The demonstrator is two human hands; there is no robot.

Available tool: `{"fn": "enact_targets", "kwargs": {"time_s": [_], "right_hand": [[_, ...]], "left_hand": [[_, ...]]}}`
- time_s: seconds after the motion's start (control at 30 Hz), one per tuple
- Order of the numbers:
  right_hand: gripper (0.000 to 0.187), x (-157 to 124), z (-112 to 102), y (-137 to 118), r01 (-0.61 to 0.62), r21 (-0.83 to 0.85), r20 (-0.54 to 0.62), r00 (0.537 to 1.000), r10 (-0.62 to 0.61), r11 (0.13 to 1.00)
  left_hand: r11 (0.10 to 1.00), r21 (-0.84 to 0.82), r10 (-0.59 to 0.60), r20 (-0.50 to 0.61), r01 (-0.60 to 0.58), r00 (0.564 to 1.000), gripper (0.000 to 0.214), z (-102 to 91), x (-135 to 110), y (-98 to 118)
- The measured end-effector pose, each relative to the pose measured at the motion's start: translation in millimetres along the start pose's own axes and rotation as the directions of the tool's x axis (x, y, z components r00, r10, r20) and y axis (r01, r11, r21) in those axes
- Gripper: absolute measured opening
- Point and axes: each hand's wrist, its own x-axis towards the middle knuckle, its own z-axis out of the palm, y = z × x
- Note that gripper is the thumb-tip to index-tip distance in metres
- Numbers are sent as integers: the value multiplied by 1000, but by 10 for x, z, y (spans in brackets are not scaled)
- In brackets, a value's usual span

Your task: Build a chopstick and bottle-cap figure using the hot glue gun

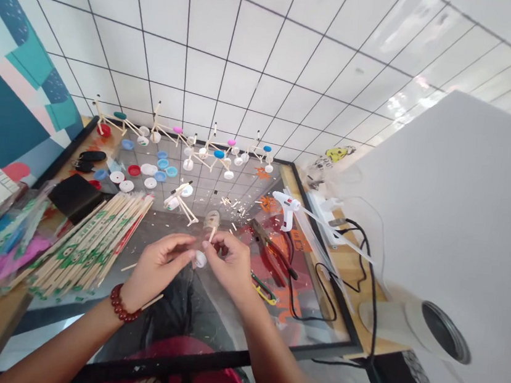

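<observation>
My left hand (pixel 157 269) and my right hand (pixel 230 263) meet over the glass table (pixel 222 312), fingers pinched together. Between them sits a small white bottle cap (pixel 200 260) with a short wooden stick (pixel 212 234) rising from it. Both hands grip this little piece. A red bead bracelet (pixel 121 307) circles my left wrist. Just beyond the hands lies a part-built stick-and-cap model (pixel 181 198).
A pile of wrapped chopsticks (pixel 91 240) lies to the left. Loose bottle caps (pixel 146 169) and a row of finished stick models (pixel 196 144) stand at the back. Red pliers (pixel 270 255), a white glue gun (pixel 287 208) and black cables (pixel 366 273) lie to the right.
</observation>
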Motion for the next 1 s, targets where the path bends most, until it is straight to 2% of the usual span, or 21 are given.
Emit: {"fn": "enact_targets", "kwargs": {"time_s": [0.1,0.2,0.3,0.4,0.47,0.53,0.6,0.67,0.73,0.8,0.87,0.93,1.0], "right_hand": [[15,31,-60,11,50,21,-19,999,-50,999],[14,139,-136,17,74,37,-16,997,-74,997],[18,351,-204,62,16,129,2,1000,-17,992],[25,565,-289,101,-32,198,47,999,23,980],[30,637,-355,87,-39,229,88,996,19,973],[34,632,-408,33,-61,288,124,992,26,956],[38,571,-430,-50,-94,359,157,987,40,929],[40,489,-423,-145,-110,418,185,982,34,902],[40,423,-405,-227,-119,463,217,976,18,878],[37,399,-402,-270,-104,490,210,978,-1,865],[31,429,-420,-245,-59,461,141,990,-7,885],[26,507,-443,-145,-22,344,59,998,2,939],[25,607,-447,9,-17,176,27,1000,12,984]], "left_hand": [[994,-68,-93,-152,84,984,41,-111,140,49],[975,-204,-133,-243,84,961,46,-196,282,58],[973,-231,-86,-305,14,948,40,-255,353,31],[993,-84,54,-343,-87,938,32,-289,325,8],[986,89,161,-289,-141,944,24,-284,257,26],[948,233,265,-191,-218,945,16,-238,166,73],[921,278,309,-90,-274,947,17,-149,86,128],[945,229,240,8,-235,971,38,-35,41,170],[974,172,126,115,-145,985,56,61,31,193],[976,179,84,194,-120,977,41,87,31,209],[962,223,115,196,-159,974,19,12,10,225],[954,248,141,119,-166,983,22,-161,-52,231],[966,243,95,-10,-90,995,24,-406,-163,216]]}}
